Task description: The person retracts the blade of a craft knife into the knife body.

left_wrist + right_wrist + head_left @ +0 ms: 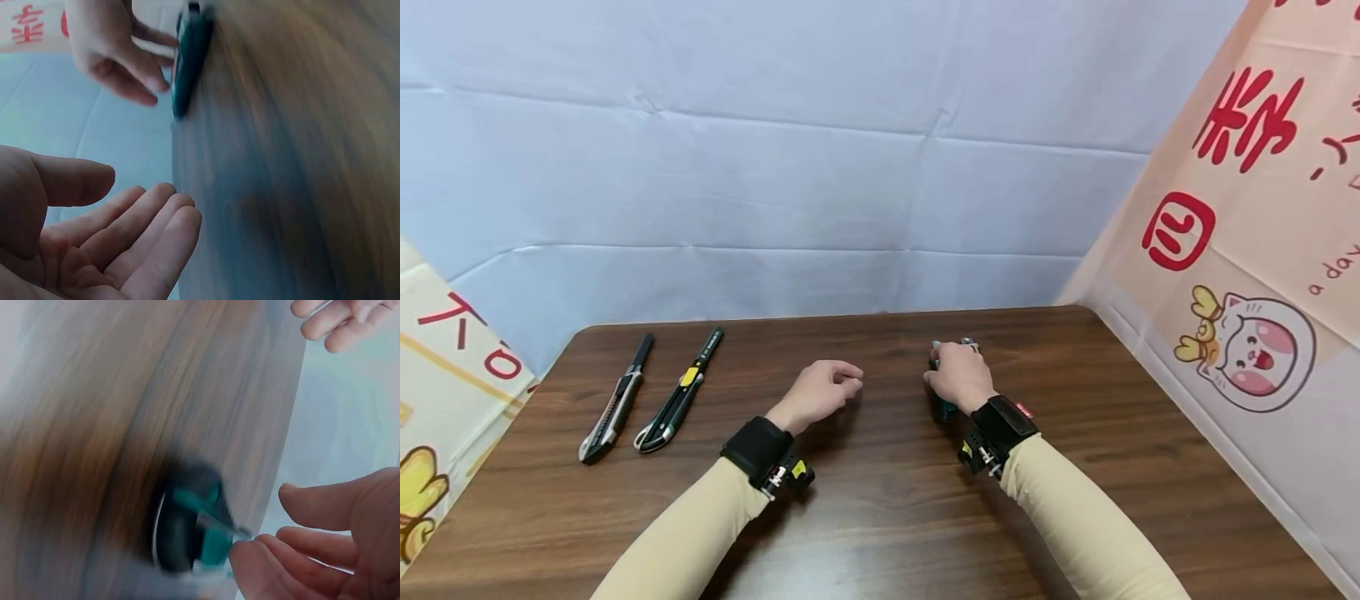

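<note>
On the brown table point(880, 508) my right hand point(958, 377) lies over a teal and black utility knife point(944, 408), hiding most of it. In the right wrist view the fingertips point(250, 559) touch the knife point(190, 528) while the thumb stays apart above it. The left wrist view shows that hand point(119, 56) with its fingers against the side of the knife point(190, 59), which lies flat on the wood. My left hand point(820, 390) hovers a short way left of it, fingers loosely curled and holding nothing point(119, 244). Both wrist views are blurred.
Two more utility knives lie side by side at the table's left: a grey and black one point(616, 404) and a black one with green and yellow parts point(681, 390). A pale blue cloth hangs behind. Printed cloths flank the table at right point(1240, 250) and left point(430, 400).
</note>
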`<state>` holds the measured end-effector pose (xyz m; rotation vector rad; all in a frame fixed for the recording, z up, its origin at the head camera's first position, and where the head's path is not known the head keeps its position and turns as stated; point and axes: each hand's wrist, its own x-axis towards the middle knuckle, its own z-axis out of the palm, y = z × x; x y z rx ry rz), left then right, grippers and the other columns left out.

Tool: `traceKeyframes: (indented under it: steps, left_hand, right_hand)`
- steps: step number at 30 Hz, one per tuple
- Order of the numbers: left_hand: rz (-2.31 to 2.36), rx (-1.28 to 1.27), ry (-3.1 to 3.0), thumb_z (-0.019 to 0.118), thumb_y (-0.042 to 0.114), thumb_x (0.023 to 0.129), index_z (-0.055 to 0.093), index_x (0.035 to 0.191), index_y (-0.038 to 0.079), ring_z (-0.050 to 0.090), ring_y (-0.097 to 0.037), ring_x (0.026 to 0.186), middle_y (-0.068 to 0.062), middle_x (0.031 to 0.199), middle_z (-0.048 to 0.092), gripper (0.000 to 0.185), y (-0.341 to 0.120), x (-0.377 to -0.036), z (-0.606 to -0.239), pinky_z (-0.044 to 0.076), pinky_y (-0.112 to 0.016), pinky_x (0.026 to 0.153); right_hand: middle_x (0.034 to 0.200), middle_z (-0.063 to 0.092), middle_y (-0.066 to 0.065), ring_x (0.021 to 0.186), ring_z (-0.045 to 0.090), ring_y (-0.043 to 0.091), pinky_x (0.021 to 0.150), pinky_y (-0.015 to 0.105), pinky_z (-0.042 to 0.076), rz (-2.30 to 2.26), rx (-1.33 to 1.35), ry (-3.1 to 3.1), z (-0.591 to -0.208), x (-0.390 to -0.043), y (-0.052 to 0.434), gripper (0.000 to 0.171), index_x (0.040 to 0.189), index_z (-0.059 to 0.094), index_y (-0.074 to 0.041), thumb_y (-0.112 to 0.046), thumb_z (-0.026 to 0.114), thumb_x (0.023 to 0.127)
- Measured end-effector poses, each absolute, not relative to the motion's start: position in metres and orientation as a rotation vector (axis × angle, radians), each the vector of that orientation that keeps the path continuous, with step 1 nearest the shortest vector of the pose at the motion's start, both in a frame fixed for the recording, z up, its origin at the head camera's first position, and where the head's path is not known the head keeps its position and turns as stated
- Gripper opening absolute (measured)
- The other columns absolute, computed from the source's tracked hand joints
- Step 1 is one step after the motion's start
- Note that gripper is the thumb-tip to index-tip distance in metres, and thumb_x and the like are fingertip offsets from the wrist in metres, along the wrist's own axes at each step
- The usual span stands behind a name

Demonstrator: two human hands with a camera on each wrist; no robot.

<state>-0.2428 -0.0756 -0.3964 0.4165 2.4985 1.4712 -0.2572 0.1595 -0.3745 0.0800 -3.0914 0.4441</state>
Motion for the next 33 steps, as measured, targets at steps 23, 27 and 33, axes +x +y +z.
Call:
traceKeyframes:
  steps: [23, 27, 33]
  left_hand:
    - [0.991, 0.159, 3.157, 0.055, 0.016, 0.098, 0.061, 0.128, 0.005, 0.060, -0.028, 0.073, -0.021, 0.120, 0.065, 0.033, -0.218, -0.232, -0.392, 0.044, -0.036, 0.058]
    - [0.826, 0.056, 3.198, 0.058, 0.017, 0.095, 0.057, 0.132, 0.003, 0.053, -0.031, 0.065, -0.025, 0.121, 0.062, 0.040, -0.231, -0.229, -0.397, 0.036, -0.035, 0.051]
    - [0.576, -0.150, 3.147, 0.064, 0.024, 0.091, 0.045, 0.139, -0.004, 0.054, -0.048, 0.106, -0.032, 0.128, 0.052, 0.059, -0.246, -0.227, -0.402, 0.049, -0.057, 0.081]
  right_hand:
    - [0.092, 0.066, 0.000, 0.076, 0.059, 0.016, 0.064, 0.031, 0.048, 0.768, 0.305, -3.063, -0.395, -0.265, 0.082, 0.028, 0.115, 0.069, -0.012, -0.024, 0.071, 0.089]
    - [0.093, 0.068, -0.001, 0.078, 0.060, 0.015, 0.066, 0.030, 0.048, 0.815, 0.329, -3.078, -0.396, -0.265, 0.074, 0.029, 0.116, 0.069, -0.013, -0.025, 0.071, 0.089]
    - [0.094, 0.067, -0.002, 0.078, 0.060, 0.015, 0.064, 0.030, 0.047, 0.846, 0.382, -3.087, -0.392, -0.263, 0.062, 0.031, 0.119, 0.067, -0.014, -0.025, 0.070, 0.090]
